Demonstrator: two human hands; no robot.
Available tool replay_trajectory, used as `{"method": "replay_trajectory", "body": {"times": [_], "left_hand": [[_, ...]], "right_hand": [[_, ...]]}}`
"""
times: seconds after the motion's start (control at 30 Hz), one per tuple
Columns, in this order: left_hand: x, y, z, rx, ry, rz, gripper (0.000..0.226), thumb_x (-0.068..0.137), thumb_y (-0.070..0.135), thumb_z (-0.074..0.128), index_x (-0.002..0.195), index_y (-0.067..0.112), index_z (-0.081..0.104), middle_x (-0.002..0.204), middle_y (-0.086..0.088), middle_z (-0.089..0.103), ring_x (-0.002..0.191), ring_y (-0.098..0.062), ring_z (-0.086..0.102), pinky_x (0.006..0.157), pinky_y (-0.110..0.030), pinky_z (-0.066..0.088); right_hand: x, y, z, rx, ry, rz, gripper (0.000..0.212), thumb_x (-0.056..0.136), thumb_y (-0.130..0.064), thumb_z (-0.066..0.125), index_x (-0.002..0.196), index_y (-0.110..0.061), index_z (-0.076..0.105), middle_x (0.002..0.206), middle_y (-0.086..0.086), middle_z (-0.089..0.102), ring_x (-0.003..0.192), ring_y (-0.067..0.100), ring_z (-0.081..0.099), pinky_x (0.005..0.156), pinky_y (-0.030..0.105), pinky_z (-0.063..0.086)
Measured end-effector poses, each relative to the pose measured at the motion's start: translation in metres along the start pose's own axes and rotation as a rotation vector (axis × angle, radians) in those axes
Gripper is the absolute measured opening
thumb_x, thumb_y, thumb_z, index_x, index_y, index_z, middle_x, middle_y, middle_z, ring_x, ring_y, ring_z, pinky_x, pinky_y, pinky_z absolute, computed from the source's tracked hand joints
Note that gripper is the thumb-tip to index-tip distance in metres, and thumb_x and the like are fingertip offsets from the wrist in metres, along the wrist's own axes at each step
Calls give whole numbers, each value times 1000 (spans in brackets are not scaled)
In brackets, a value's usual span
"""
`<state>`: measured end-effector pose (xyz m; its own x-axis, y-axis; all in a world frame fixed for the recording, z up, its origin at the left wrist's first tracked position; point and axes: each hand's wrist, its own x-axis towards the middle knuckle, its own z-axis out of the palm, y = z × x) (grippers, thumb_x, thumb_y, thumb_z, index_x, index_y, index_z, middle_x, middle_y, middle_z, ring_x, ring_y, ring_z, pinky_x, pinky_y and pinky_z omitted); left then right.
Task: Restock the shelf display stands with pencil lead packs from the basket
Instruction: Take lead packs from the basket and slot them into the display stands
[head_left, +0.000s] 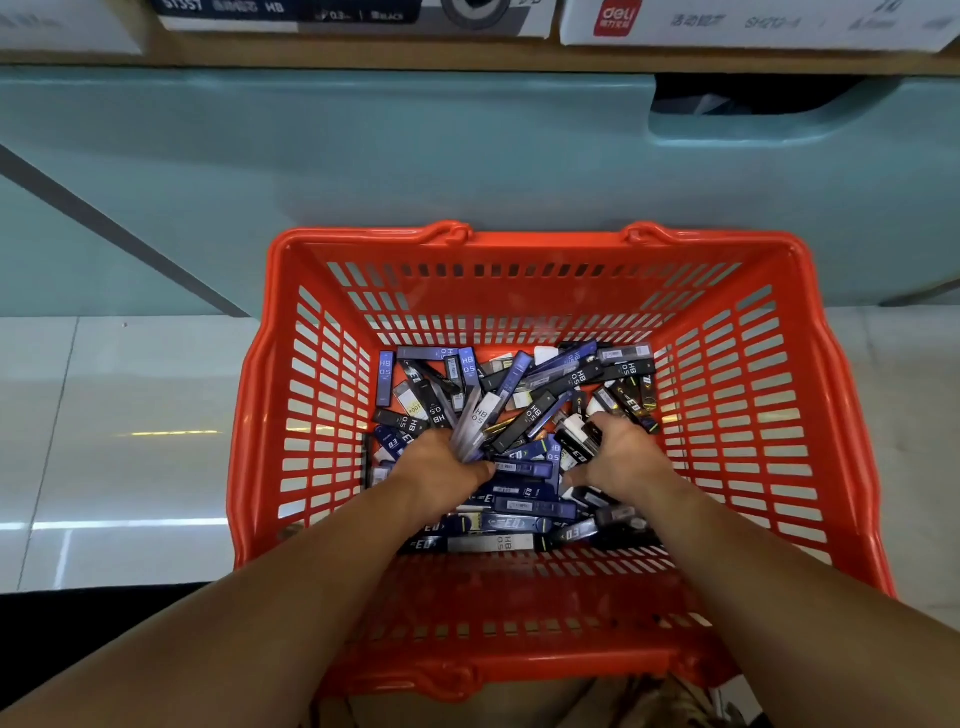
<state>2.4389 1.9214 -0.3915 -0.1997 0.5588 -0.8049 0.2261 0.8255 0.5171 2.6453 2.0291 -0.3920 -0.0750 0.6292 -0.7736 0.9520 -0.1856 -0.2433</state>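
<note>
Inside orange basket (519, 244), left hand (441, 467), right hand (623, 452), fingers (605, 423) clamped on lead packs (475, 421), walls (769, 270) well apart

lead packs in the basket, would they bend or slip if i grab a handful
Probably stiff: the lead packs are slim, straight-edged cases, none bent. Likely light, since the left hand holds several at once. Their glossy faces and loose pile in the basket suggest they may slide apart.
</note>
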Motion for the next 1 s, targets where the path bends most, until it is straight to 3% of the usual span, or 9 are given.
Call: {"method": "replay_trajectory", "body": {"times": [0.13, 0.27, 0.37, 0.4, 0.5, 0.63, 0.83, 0.9, 1.0], "left_hand": [[-1, -4, 3, 17, 6, 18, 29, 90, 33, 79, 107, 16, 63, 80, -3, 64, 61, -15, 60, 47, -21, 42], [-1, -6, 5, 66, 16, 24, 31, 89, 38, 78, 110, 20, 64, 87, -1, 67, 71, -17, 64, 52, -21, 42], [-1, -4, 5, 32, 1, 9, 29, 90, 37, 77, 108, 20, 63, 82, -2, 65, 64, -18, 62, 46, -23, 44], [-1, -2, 5, 8, -17, 2, 27, 91, 36, 77, 106, 20, 62, 78, -3, 63, 59, -18, 59, 45, -23, 44], [-4, 3, 2, -48, -79, -32, 22, 94, 34, 75, 98, 24, 56, 70, -4, 58, 50, -16, 51, 43, -24, 42], [-11, 10, -3, 0, -96, -27, 24, 95, 32, 75, 100, 20, 54, 78, -10, 64, 48, -16, 53, 41, -25, 43], [-33, 25, -23, 180, -39, 69, 30, 93, 32, 75, 108, 13, 60, 85, -6, 66, 63, -16, 63, 49, -26, 49], [-42, 36, -32, 322, -45, 104, 25, 94, 34, 74, 103, 15, 60, 86, -5, 65, 67, -15, 64, 53, -26, 49], [-56, 53, -48, 442, -47, 124, 25, 96, 35, 68, 99, 11, 61, 87, -6, 64, 71, -18, 66, 55, -27, 50]], "right_hand": [[-5, -3, -2, -61, 35, -2, 99, 75, -33, 91, 156, -22, 35, 143, 5, 57, 109, 23, 60, 84, 34, 57], [-2, -1, -1, 85, 14, 85, 98, 75, -26, 92, 155, -16, 37, 147, 9, 54, 125, 29, 58, 93, 38, 57], [-4, -3, 4, 221, -37, 158, 62, 77, -16, 87, 131, -15, 56, 111, 8, 66, 91, 26, 68, 53, 32, 60], [-5, -2, 4, 226, -55, 161, 52, 79, -18, 85, 122, -15, 58, 104, 6, 66, 86, 25, 67, 48, 30, 56], [-8, 1, 1, 238, -104, 136, 41, 80, -23, 82, 114, -16, 59, 101, 7, 66, 89, 24, 67, 56, 31, 56], [-21, -3, -20, 364, -104, 98, 22, 84, -13, 75, 102, -12, 63, 86, 8, 73, 78, 21, 68, 58, 29, 50], [-55, -34, -52, 522, -222, 8, 34, 87, -7, 73, 118, -3, 58, 76, 11, 72, 60, 21, 68, 51, 26, 50], [-73, -50, -65, 557, -259, -18, 24, 90, -7, 73, 104, -3, 53, 81, 12, 68, 62, 23, 67, 47, 22, 51], [-94, -68, -76, 608, -272, -76, 35, 91, -7, 73, 122, -2, 58, 85, 15, 71, 76, 29, 76, 52, 31, 57]]}}
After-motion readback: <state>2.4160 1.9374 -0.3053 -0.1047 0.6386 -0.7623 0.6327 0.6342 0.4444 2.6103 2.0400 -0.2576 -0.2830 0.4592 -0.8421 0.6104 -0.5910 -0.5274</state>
